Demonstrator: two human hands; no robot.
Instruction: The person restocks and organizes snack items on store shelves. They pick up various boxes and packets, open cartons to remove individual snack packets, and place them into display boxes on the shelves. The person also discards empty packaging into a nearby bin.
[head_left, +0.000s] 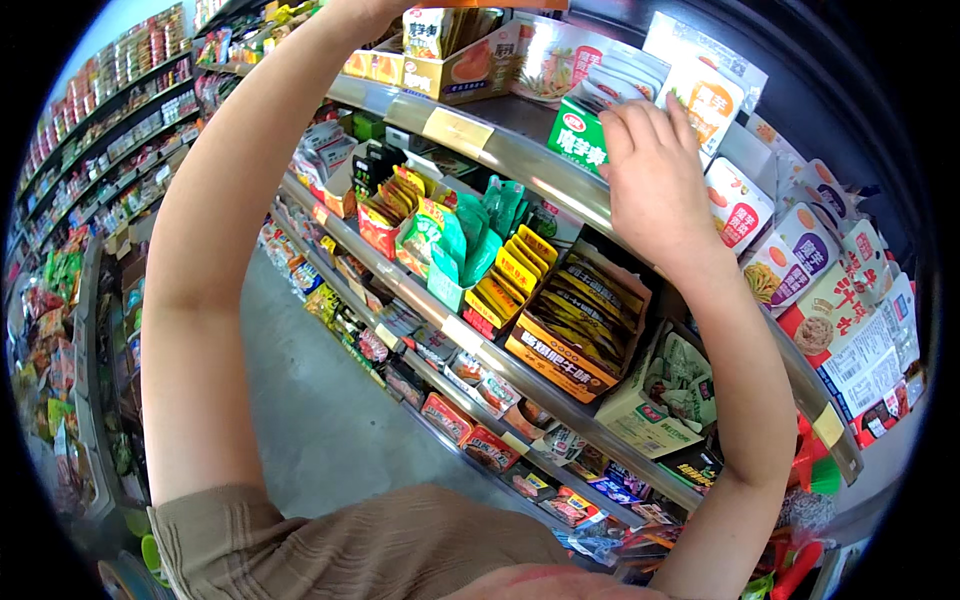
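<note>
My right hand (651, 169) is at the upper shelf, its fingers over the right end of a green cardboard display box (579, 133) of snack packets. It hides that end of the box. A white and orange snack pouch (703, 105) stands just behind the fingers. My left hand (367, 13) is raised to the top edge of the view, with its fingers out of the picture. Close to it is an orange strip (491, 4), cut off by the edge; whether the hand holds it is not visible. Below lies an open box of konjac snack packets (461, 75).
Metal shelf edges (517, 169) run diagonally beneath my arms. Lower down stand a box of dark packets (581, 322), yellow packets (517, 270), green pouches (469, 240) and a pale green box (652, 412). White pouches (795, 251) lean at right. Another stocked shelf (90, 360) flanks the grey floor (322, 420).
</note>
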